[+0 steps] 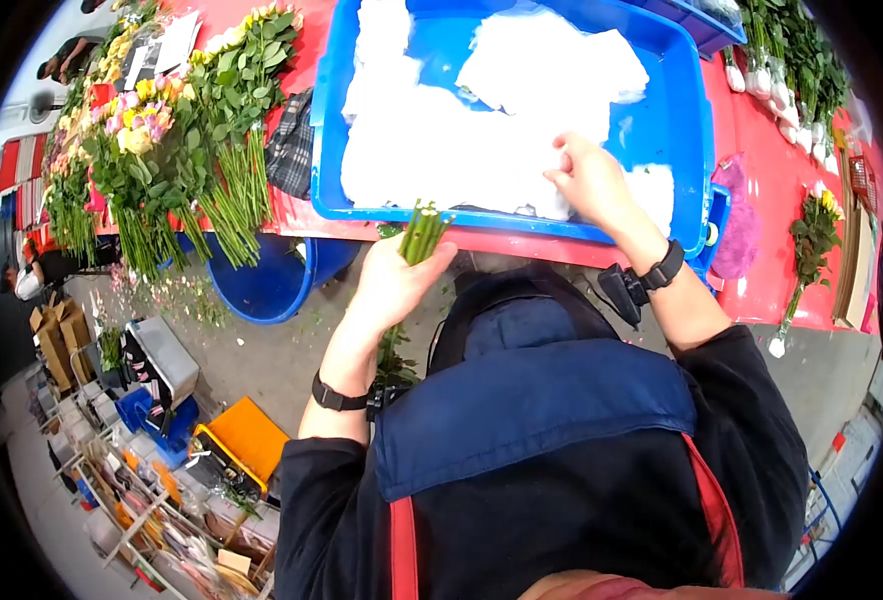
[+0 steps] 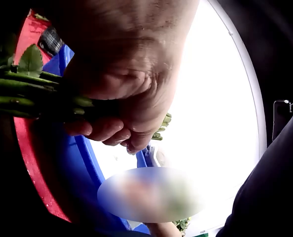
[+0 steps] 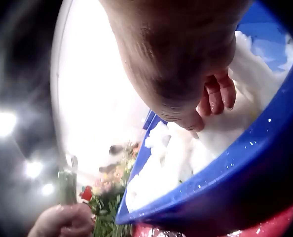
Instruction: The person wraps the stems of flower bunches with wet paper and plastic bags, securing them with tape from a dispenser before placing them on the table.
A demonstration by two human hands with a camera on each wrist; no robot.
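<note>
My left hand grips a bundle of green flower stems, their cut ends pointing up at the near edge of a blue tray. In the left wrist view the fingers wrap round the stems, where a few leaves show. White wet cotton lies in pieces across the tray. Over its right part is my right hand, thumb and forefinger apart. The right wrist view shows its loosely bent fingers close over the cotton, with nothing visible between them.
The tray stands on a red-covered table. Bunches of roses lie at the left, above a blue bucket. More stems with white-wrapped ends lie at the back right, and a single bunch at the right edge.
</note>
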